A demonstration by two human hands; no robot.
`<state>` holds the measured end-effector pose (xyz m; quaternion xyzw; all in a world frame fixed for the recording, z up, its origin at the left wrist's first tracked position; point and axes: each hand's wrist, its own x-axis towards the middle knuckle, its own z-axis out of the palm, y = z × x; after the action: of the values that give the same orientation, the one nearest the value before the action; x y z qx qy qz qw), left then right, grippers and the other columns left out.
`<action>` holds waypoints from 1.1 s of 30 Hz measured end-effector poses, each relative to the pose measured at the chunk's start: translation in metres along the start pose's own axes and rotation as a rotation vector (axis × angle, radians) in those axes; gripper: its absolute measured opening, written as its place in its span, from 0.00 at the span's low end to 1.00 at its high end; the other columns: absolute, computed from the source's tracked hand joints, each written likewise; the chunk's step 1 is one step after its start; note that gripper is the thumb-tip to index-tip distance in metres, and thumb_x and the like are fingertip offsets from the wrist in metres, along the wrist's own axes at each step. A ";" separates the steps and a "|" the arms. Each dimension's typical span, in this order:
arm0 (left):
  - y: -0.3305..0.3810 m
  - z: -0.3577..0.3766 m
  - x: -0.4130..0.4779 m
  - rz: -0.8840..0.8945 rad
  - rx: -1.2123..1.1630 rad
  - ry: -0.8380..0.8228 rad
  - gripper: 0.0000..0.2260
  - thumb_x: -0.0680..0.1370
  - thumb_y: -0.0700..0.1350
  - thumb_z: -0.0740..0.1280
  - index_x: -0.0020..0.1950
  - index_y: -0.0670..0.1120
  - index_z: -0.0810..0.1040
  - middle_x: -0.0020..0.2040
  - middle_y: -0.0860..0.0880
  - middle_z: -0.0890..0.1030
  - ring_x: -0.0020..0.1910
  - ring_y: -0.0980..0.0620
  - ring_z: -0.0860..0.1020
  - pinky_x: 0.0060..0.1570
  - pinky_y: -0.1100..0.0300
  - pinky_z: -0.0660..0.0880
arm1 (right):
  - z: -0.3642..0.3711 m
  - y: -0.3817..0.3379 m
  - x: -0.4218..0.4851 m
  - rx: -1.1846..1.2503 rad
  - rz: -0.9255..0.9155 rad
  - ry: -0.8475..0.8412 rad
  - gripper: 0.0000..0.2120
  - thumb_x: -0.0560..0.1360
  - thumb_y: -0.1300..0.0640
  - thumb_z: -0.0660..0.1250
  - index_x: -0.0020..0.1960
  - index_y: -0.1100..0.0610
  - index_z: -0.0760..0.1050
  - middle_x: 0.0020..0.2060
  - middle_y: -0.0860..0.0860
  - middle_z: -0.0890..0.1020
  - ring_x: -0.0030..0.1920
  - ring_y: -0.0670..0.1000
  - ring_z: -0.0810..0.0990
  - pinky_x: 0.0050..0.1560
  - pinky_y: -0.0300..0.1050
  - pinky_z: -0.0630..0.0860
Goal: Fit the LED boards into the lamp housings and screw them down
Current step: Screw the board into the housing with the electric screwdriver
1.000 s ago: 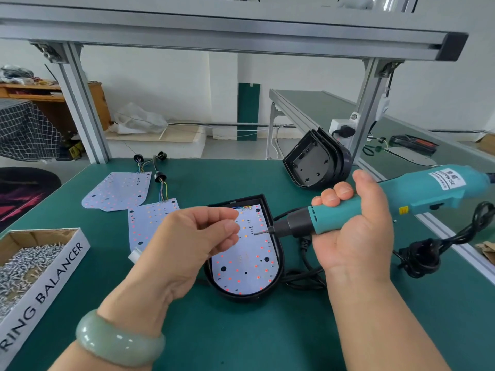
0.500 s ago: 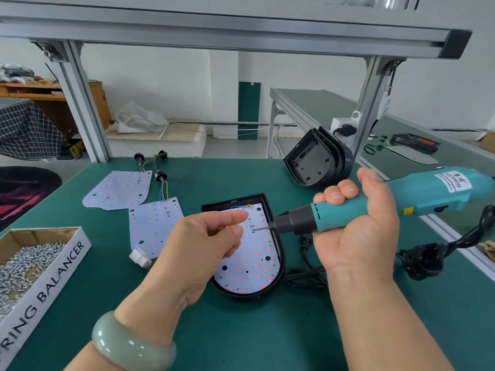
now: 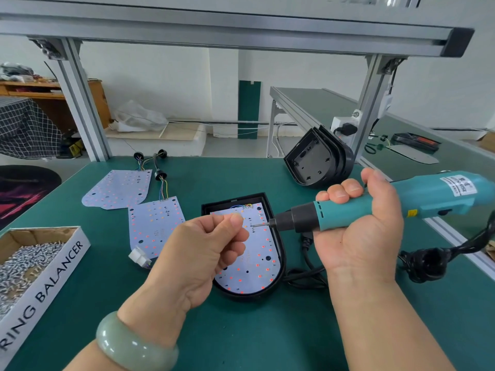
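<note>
A black lamp housing [image 3: 281, 253] lies in the middle of the green bench with a white LED board [image 3: 254, 266] seated inside it. My right hand [image 3: 359, 234] grips a teal electric screwdriver [image 3: 388, 202] held level, its bit pointing left over the board's upper part. My left hand [image 3: 203, 253] hovers above the board's left side, fingers curled, thumb pressed on the forefinger just left of the bit tip. Whatever it pinches is hidden. Two loose LED boards, one [image 3: 117, 188] and another [image 3: 155, 223], lie to the left with wires attached.
A cardboard box of screws [image 3: 29, 261] stands at the left edge. Several empty black housings [image 3: 316, 159] lean stacked at the back right against a frame post [image 3: 367, 108]. The screwdriver's black cable [image 3: 428, 261] coils on the right. A white connector [image 3: 139, 257] lies by the nearer board.
The screwdriver bit has drawn slightly away from my left fingertips, which touched its tip a second ago. Both hands stay over the housing.
</note>
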<state>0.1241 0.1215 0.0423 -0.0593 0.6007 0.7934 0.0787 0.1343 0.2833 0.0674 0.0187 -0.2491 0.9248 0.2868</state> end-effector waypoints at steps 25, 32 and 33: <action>-0.010 0.023 -0.010 -0.054 -0.410 -0.040 0.08 0.65 0.45 0.70 0.37 0.40 0.78 0.30 0.48 0.80 0.25 0.57 0.77 0.26 0.68 0.75 | 0.003 0.006 -0.006 0.028 -0.036 -0.007 0.08 0.78 0.57 0.59 0.41 0.52 0.68 0.28 0.44 0.69 0.27 0.45 0.68 0.34 0.37 0.72; -0.012 0.026 -0.015 -0.009 -0.336 -0.009 0.08 0.69 0.46 0.71 0.35 0.43 0.81 0.30 0.47 0.81 0.26 0.56 0.77 0.26 0.67 0.74 | 0.004 0.006 -0.006 0.050 -0.020 0.043 0.09 0.77 0.57 0.60 0.38 0.52 0.68 0.28 0.44 0.69 0.26 0.45 0.68 0.34 0.37 0.71; -0.011 0.026 -0.016 0.013 -0.345 -0.033 0.07 0.66 0.47 0.71 0.32 0.44 0.83 0.31 0.47 0.82 0.27 0.55 0.78 0.27 0.67 0.75 | 0.004 0.005 -0.005 0.070 -0.011 0.058 0.10 0.77 0.57 0.61 0.37 0.52 0.69 0.27 0.44 0.69 0.26 0.45 0.69 0.33 0.36 0.72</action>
<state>0.1423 0.1487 0.0421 -0.0552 0.4544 0.8862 0.0721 0.1353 0.2760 0.0678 0.0035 -0.2080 0.9315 0.2983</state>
